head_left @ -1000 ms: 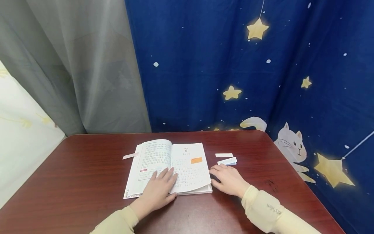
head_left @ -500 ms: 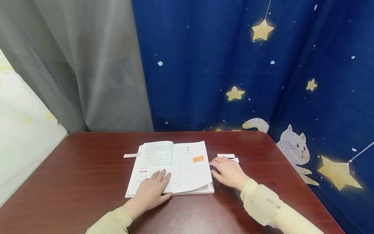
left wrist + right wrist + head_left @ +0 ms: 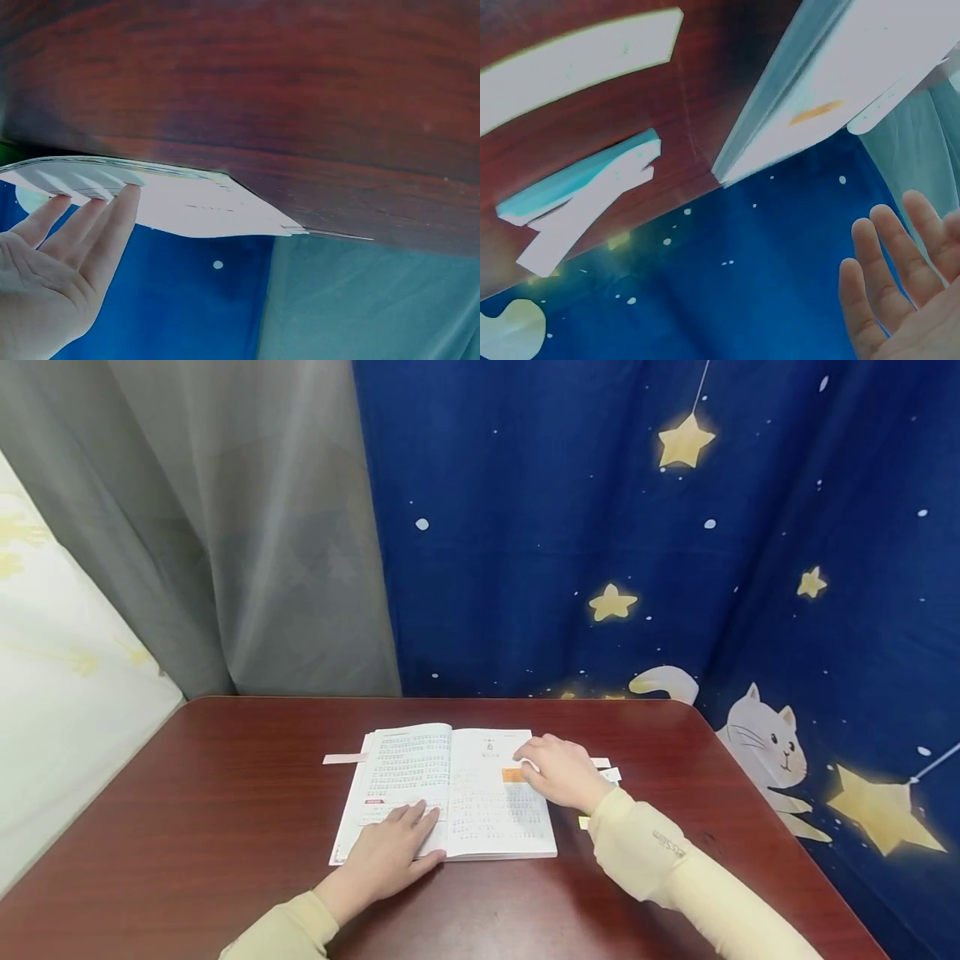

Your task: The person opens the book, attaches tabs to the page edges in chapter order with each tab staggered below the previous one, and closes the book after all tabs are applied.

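Observation:
An open book (image 3: 495, 814) with printed pages lies on the table, an orange note (image 3: 512, 775) on its right page. My left hand (image 3: 386, 852) rests on the lower left page with its fingers extended. In the left wrist view, fingertips (image 3: 129, 193) touch the paper. Over the right page's outer edge is my right hand (image 3: 562, 770), fingertips beside the orange note. The right wrist view shows the right hand's fingers (image 3: 885, 300) loosely extended and holding nothing. A pale paper strip (image 3: 342, 759) sticks out from the book's left side.
Right of the book lie a yellow-edged strip (image 3: 592, 56), a folded blue-and-white strip (image 3: 585, 176) and a white strip (image 3: 562, 236), partly hidden by my right hand in the head view. Curtains (image 3: 510, 527) hang behind the reddish-brown table (image 3: 225, 793).
My right hand has moved from beside the book to over its right page, and the page's lifted lower corner now lies flatter. My left hand has slid slightly toward the lower left.

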Tool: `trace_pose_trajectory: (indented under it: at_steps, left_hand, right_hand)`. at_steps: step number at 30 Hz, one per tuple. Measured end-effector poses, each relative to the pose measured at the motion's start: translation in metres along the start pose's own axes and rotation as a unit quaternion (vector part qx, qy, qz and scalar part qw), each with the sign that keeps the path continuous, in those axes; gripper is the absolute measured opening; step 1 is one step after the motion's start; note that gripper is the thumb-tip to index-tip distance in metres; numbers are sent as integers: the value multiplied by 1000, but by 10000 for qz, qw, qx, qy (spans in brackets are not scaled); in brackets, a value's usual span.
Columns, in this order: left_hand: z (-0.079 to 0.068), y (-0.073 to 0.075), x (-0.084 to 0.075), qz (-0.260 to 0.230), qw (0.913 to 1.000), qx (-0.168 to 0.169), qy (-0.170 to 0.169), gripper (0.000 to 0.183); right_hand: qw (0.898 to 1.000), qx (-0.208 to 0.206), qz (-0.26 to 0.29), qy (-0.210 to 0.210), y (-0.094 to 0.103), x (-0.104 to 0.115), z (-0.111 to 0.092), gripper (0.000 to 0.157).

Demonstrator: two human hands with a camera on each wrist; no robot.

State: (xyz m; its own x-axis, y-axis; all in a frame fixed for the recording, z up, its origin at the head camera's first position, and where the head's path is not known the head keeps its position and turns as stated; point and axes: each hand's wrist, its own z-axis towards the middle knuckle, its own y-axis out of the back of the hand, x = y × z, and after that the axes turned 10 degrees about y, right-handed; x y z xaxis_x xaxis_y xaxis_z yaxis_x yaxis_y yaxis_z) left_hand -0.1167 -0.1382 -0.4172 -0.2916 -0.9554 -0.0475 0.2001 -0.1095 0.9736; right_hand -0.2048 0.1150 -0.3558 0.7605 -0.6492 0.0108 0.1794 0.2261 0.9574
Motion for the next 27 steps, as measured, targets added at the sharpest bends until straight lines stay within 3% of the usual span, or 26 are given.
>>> trace_pose_trajectory:
  at_steps: [5,10,16,22,27]
  left_hand:
    - [0,1,8,188,9997,-96,141,54]
    - [-2,3,18,540,9977,-60,402,55]
    - [-5,3,26,661,9968,-91,443,53]
    - [-6,2,28,610,9973,-65,407,54]
    - [-5,0,30,689,9967,-19,440,55]
  right_hand:
    - [9997,164,131,157,-12,6,29,29]
    - [9982,477,281,220,-36,12,62,35]
    - [9921,1164,455,-35,-60,19,94,53]
    - [9816,1723,745,-348,-69,23,108,71]
    - [9780,1940,639,-433,-70,24,112,75]
